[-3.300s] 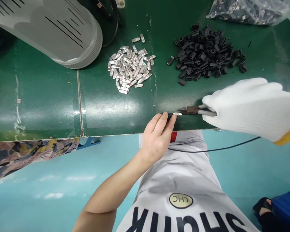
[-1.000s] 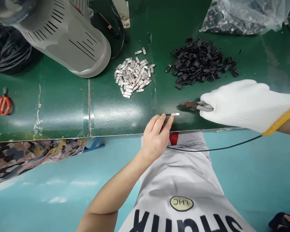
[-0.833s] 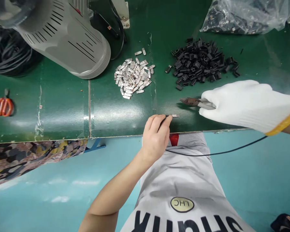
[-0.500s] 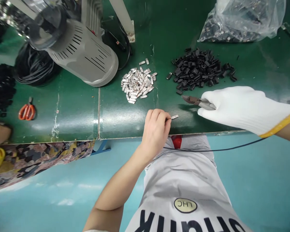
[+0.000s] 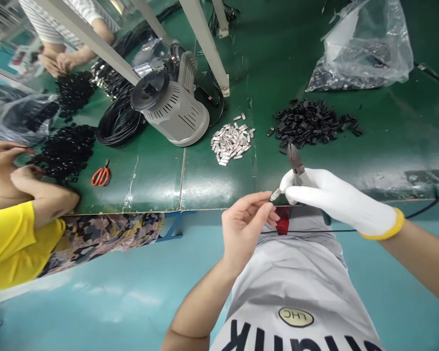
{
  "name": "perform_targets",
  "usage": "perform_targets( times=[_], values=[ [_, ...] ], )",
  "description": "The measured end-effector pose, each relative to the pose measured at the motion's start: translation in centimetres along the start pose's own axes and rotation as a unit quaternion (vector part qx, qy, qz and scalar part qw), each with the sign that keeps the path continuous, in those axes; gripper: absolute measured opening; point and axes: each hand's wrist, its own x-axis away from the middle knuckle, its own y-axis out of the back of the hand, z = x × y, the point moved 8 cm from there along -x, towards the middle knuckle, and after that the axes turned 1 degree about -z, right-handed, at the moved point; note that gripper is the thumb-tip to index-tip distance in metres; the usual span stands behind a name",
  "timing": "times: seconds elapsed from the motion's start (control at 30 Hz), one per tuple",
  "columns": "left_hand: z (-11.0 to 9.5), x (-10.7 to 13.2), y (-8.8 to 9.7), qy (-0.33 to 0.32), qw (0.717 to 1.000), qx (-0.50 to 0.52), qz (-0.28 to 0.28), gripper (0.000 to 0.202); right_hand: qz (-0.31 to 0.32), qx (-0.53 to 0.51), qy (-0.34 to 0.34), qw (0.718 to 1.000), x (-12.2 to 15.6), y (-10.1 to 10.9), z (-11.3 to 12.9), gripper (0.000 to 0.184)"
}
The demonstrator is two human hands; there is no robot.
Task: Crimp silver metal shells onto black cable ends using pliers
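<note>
Left fingers pinch a small, shiny, tilted silvery connector; gloved right fingers clasp dark-tipped pliers.

Silver connector, white glove, green table.

Left hand pinching, gloved right hand curled, 2 hands close together

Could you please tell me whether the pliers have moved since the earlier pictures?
Yes; judged against the black pile, the pliers have turned from pointing left to pointing toward it.
</note>
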Motion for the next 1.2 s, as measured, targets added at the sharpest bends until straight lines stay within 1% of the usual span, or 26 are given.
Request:
perform_targets(
  times=[0.1, 0.17, 0.23, 0.37, 0.47, 0.63, 0.8, 0.9, 1.0, 1.03, 1.1, 1.17, 1.2],
  values=[
    [0.5, 0.8, 0.1, 0.005, 1.0, 0.009, -0.02, 0.018, 0.051, -0.095, 0.03, 0.994, -0.2, -2.0, 1.0, 0.032],
    [0.8, 1.2, 0.2, 0.007, 0.999, 0.02, -0.027, 0.019, 0.063, -0.128, 0.038, 0.989, -0.4, -2.7, 1.4, 0.03],
    [1.2, 1.5, 0.2, 0.012, 0.999, 0.043, -0.024, 0.019, 0.073, -0.15, 0.027, 0.986, -0.5, -3.1, 1.4, 0.03],
    [2.0, 1.6, -0.1, 0.047, 0.991, 0.122, -0.002, 0.019, 0.094, -0.182, 0.007, 0.979, -0.6, -3.6, 1.3, 0.035],
    [2.6, 1.5, -0.5, 0.089, 0.983, 0.16, 0.013, 0.025, 0.112, -0.208, 0.007, 0.972, -0.6, -3.9, 1.3, 0.037],
    [3.0, 1.5, -1.0, 0.123, 0.976, 0.175, 0.037, 0.031, 0.123, -0.231, -0.012, 0.965, -0.7, -4.4, 0.6, 0.036],
    [3.4, 1.6, -0.8, 0.128, 0.978, 0.16, 0.032, 0.03, 0.117, -0.223, -0.018, 0.968, -0.8, -4.3, 0.3, 0.036],
    [3.4, 1.4, -0.3, 0.114, 0.985, 0.131, 0.022, 0.028, 0.084, -0.152, -0.013, 0.985, -0.5, -3.2, 0.3, 0.037],
    [3.2, 1.2, -0.2, 0.092, 0.991, 0.093, 0.028, 0.029, 0.053, 0.009, -0.01, 0.998, 0.6, -1.6, 0.4, 0.038],
    [3.2, 1.2, -0.3, 0.092, 0.992, 0.078, 0.032, 0.029, 0.042, 0.078, -0.024, 0.996, 1.1, -1.0, 0.2, 0.038],
    [3.3, 1.2, -0.6, 0.101, 0.993, 0.055, 0.039, 0.027, 0.021, 0.206, -0.068, 0.976, 2.2, 0.2, -0.4, 0.039],
    [3.5, 1.3, -1.1, 0.111, 0.992, 0.039, 0.05, 0.026, -0.003, 0.294, -0.109, 0.95, 3.3, 1.3, -0.8, 0.044],
    [3.5, 1.3, -1.3, 0.112, 0.991, 0.034, 0.057, 0.027, -0.016, 0.323, -0.117, 0.939, 3.8, 1.7, -0.9, 0.046]
  ],
)
